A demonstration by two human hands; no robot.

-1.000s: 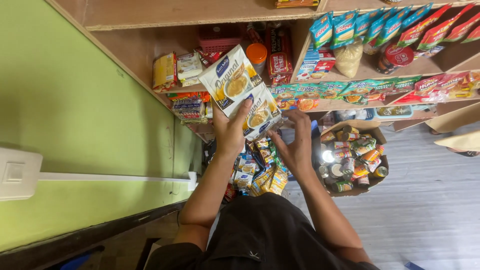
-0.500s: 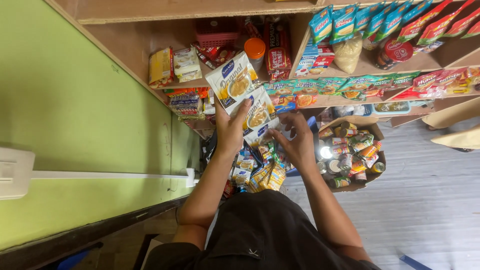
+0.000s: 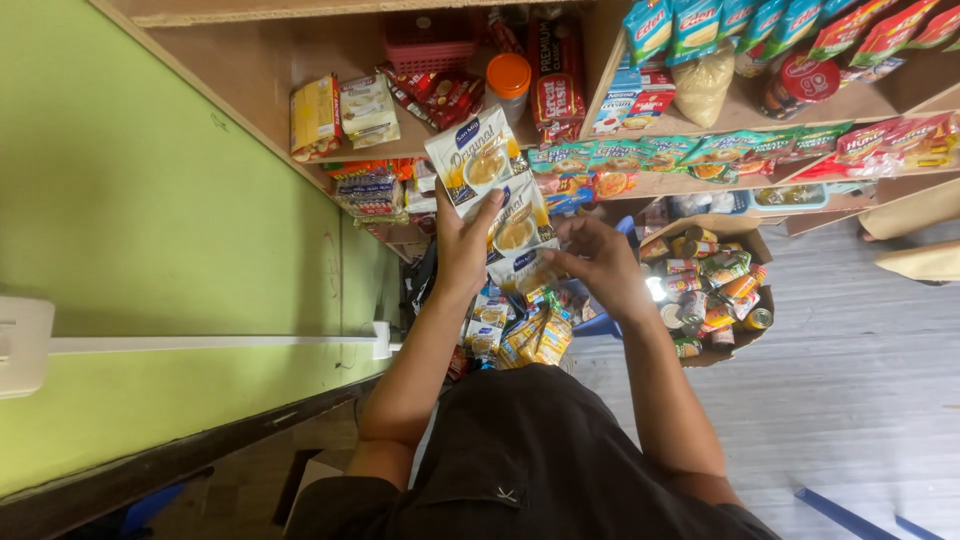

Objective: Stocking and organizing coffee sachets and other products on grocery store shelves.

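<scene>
My left hand (image 3: 462, 248) holds up a strip of joined white sachets (image 3: 483, 165) with a cup pictured on each, in front of the wooden shelves. My right hand (image 3: 597, 262) pinches the lowest sachet (image 3: 525, 268) of that strip at its edge. Beneath the hands a pile of small yellow and white packets (image 3: 528, 335) lies in a container near my lap.
Wooden shelves (image 3: 260, 70) hold packets, a red basket (image 3: 430, 45) and an orange-lidded jar (image 3: 508, 85). A cardboard box of small tins (image 3: 712, 285) stands at the right on the grey plank floor. A green wall (image 3: 150, 250) runs along the left.
The strip of sachets has stayed raised in the left hand. The right hand has shifted a little right and lower along the strip's bottom sachet.
</scene>
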